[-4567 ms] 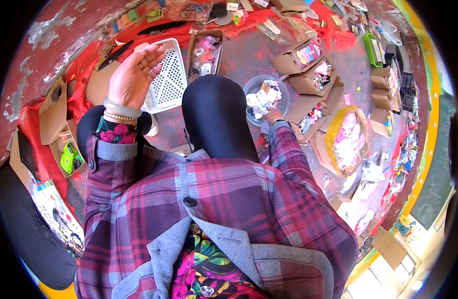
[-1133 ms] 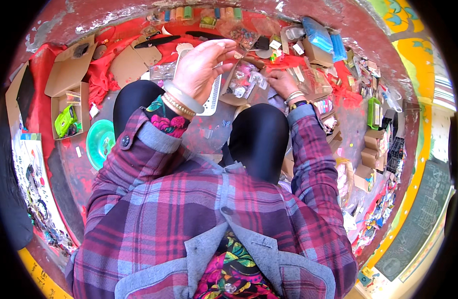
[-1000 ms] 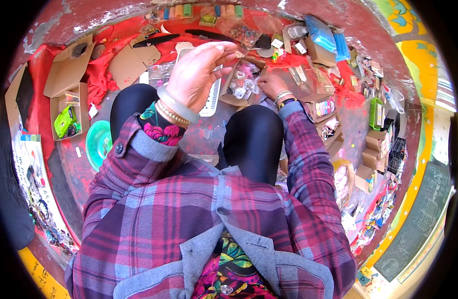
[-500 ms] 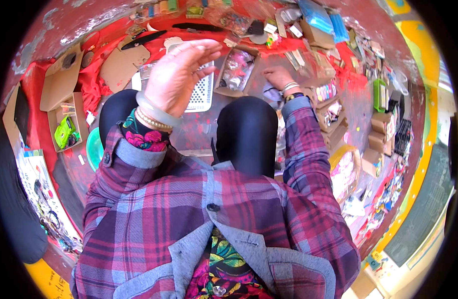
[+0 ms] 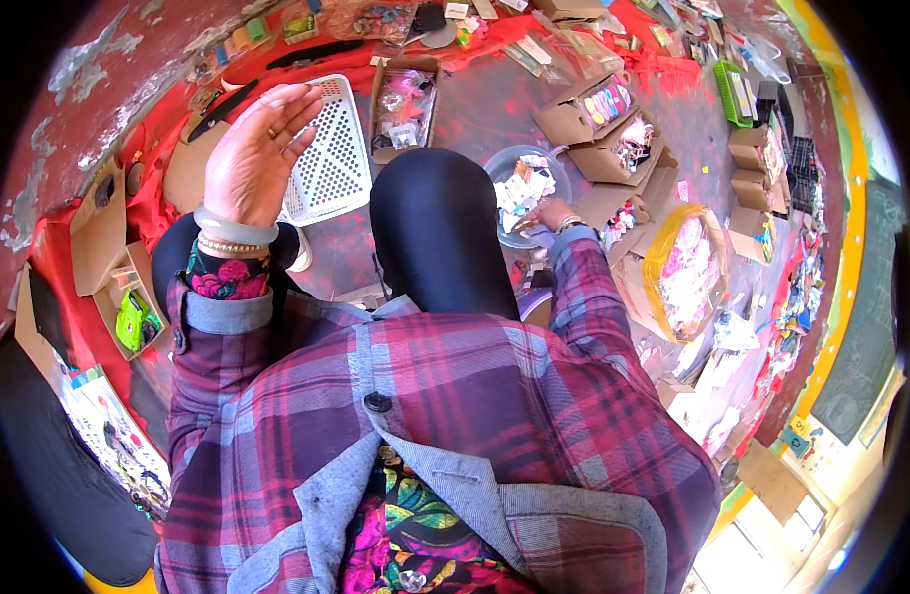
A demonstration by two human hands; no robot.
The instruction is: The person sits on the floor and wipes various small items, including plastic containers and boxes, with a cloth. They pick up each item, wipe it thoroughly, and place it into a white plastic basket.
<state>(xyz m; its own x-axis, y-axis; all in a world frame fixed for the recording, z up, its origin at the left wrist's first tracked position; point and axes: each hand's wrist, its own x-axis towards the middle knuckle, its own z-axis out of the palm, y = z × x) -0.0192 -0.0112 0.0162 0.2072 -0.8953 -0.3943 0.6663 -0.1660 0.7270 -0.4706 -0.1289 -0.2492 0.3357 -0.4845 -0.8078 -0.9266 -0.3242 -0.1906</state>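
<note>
Right hand (image 5: 553, 213) shifted to translucent round bowl (image 5: 562, 180), white pieces (image 5: 523, 188) heaped.

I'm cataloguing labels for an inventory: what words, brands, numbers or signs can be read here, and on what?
None reads clearly enough to quote.
White pieces in the clear bowl: any print is too small.
Small white card, top edge: marks too small.
Chalkboard, right: faint marks, too blurred.
Teal piece, lower right: too small.
</note>
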